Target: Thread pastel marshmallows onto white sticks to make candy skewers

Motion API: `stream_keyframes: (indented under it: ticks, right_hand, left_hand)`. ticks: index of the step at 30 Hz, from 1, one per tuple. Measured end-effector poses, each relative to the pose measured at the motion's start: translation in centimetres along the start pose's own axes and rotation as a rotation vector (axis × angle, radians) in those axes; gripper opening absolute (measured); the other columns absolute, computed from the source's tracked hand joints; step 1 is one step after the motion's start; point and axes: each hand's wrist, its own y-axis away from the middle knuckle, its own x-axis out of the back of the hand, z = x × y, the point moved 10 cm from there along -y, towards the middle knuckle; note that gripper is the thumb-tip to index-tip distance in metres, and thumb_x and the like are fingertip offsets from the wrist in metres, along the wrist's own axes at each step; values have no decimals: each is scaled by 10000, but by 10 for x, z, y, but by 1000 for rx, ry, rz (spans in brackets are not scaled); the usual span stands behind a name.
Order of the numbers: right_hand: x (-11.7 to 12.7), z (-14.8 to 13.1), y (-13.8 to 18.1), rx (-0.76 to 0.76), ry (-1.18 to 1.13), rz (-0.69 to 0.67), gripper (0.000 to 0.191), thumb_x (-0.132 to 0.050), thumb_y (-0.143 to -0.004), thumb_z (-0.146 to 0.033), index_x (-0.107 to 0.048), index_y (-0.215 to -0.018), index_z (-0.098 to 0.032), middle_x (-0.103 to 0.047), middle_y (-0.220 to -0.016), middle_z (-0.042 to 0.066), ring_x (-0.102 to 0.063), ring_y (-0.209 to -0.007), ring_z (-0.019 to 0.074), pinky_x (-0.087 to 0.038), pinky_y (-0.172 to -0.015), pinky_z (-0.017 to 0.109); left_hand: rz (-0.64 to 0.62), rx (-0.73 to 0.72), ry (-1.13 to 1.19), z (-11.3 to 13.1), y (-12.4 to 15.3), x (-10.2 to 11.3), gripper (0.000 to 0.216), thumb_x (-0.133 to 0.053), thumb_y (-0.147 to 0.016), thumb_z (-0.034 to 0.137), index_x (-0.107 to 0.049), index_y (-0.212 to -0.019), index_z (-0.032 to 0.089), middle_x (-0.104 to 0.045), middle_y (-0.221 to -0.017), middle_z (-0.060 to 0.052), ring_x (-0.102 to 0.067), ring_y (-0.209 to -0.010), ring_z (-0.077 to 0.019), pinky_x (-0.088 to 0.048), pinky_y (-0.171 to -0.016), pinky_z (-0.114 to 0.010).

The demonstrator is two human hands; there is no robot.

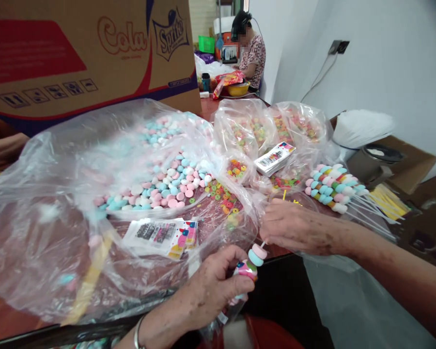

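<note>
Low in the middle of the head view, my left hand (218,278) is closed around a candy skewer (255,255) in a printed clear wrapper. Pink and pale blue candies show at its upper end. My right hand (298,227) pinches the white stick just above them. A short yellow strip (284,195) stands up by the right-hand knuckles. To the right lies a pile of candy skewers (330,186) with white sticks. Flat printed bags (160,236) rest on the plastic left of my hands, and another stack of printed bags (275,158) lies farther back.
Loose pastel candies (174,182) fill a large clear plastic bag, with ring-shaped candies (221,194) beside them. A tall cardboard box (90,53) rises behind. Yellow strips (388,201) lie at right. One person (253,53) sits at the back; another person's hand (5,150) shows at left.
</note>
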Motion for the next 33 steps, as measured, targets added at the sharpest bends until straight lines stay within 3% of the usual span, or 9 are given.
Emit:
stream_keyframes:
  ticks: [2,6,11,16,23,30,33]
  right_hand:
    - [1,1,-1,-2,-11,10,284,-383,-1013,-228,-610,-855,-165,-630,-834,22,-491,-800,153,-332,-787,312]
    - [11,2,-2,-21,-9,31,259,-399,-1007,-229,-621,-888,-168,-655,-863,30,-521,-832,157,-348,-824,316]
    - [14,2,-3,-35,18,12,246,-392,-1003,-198,-625,-928,-169,-684,-928,34,-533,-848,167,-365,-838,324]
    - [0,-6,-12,-14,17,-27,274,-376,-1003,-194,-630,-905,-161,-674,-878,35,-542,-808,168,-373,-802,328]
    - [-24,-22,-28,107,75,9,305,-384,-1010,-242,-608,-809,-186,-629,-793,4,-480,-750,149,-344,-739,310]
    - [1,-7,-22,78,113,78,315,-359,-1010,-207,-611,-822,-178,-643,-807,24,-493,-751,156,-345,-731,313]
    - [2,-8,-25,64,126,69,316,-363,-1004,-185,-612,-809,-171,-649,-809,26,-502,-749,154,-345,-737,311]
  left_hand:
    - [38,-7,12,-4,0,1,250,-705,-773,298,-545,-925,180,-521,-668,61,-418,-557,-78,-310,-485,-182]
    - [21,112,-24,-19,3,-3,288,-703,-768,351,-544,-944,187,-517,-562,69,-420,-471,-88,-303,-437,-190]
    - [23,86,-59,-12,7,3,261,-722,-748,332,-549,-886,193,-476,-593,79,-403,-460,-77,-304,-414,-180]
    - [73,17,-104,-9,6,12,277,-708,-779,363,-557,-939,193,-493,-661,64,-439,-524,-89,-329,-465,-190]
    - [101,-19,-69,-12,-8,0,295,-716,-754,343,-542,-939,192,-528,-644,56,-454,-512,-97,-333,-460,-198]
    - [152,106,-87,-19,4,18,344,-717,-743,414,-532,-940,200,-479,-529,83,-438,-456,-101,-322,-428,-197]
    - [144,86,-72,-19,7,22,341,-709,-754,455,-519,-877,200,-474,-542,81,-440,-467,-96,-323,-434,-191]
